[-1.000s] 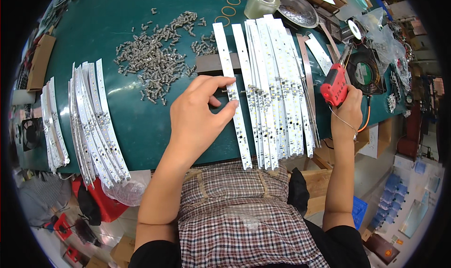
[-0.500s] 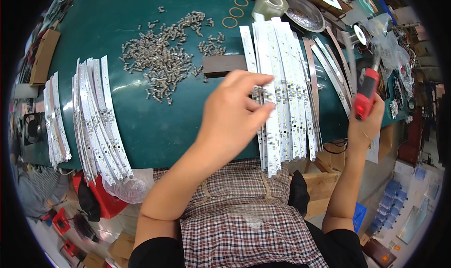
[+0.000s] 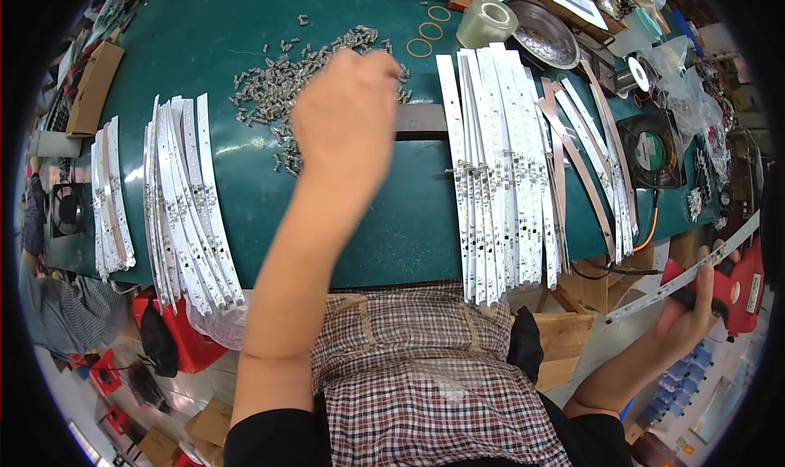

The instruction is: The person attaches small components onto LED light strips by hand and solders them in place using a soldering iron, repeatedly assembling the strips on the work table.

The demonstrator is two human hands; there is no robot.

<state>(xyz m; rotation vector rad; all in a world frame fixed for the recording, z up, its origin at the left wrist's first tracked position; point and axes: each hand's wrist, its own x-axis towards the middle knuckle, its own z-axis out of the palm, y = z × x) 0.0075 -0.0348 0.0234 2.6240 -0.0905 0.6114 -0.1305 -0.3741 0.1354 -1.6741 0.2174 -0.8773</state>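
My left hand (image 3: 345, 117) reaches over a pile of small metal fittings (image 3: 270, 91) on the green table, hiding part of the pile. Its fingers are bent and smeared by motion, so whether they hold a piece cannot be told. Out at the right, beyond the table edge, my right hand (image 3: 693, 305) grips a red pistol-shaped tool (image 3: 742, 294). A white LED strip (image 3: 654, 302) slants across the same hand, held by its fingers. A thick row of white LED strips (image 3: 499, 213) lies in front of me, small metal fittings across its middle at the left side.
Two more bundles of LED strips (image 3: 184, 205) (image 3: 108, 213) lie at the left. A dark brown block (image 3: 421, 122) sits beside the main row. Farther back are a tape roll (image 3: 488, 23), rubber bands (image 3: 431, 31) and a metal dish (image 3: 544, 33). A fan (image 3: 652, 150) and loose strips (image 3: 590, 160) stand right.
My left hand has moved from the main row of strips up and left to the pile of fittings. My right hand has swung right and down with the red tool, now also holding a strip.
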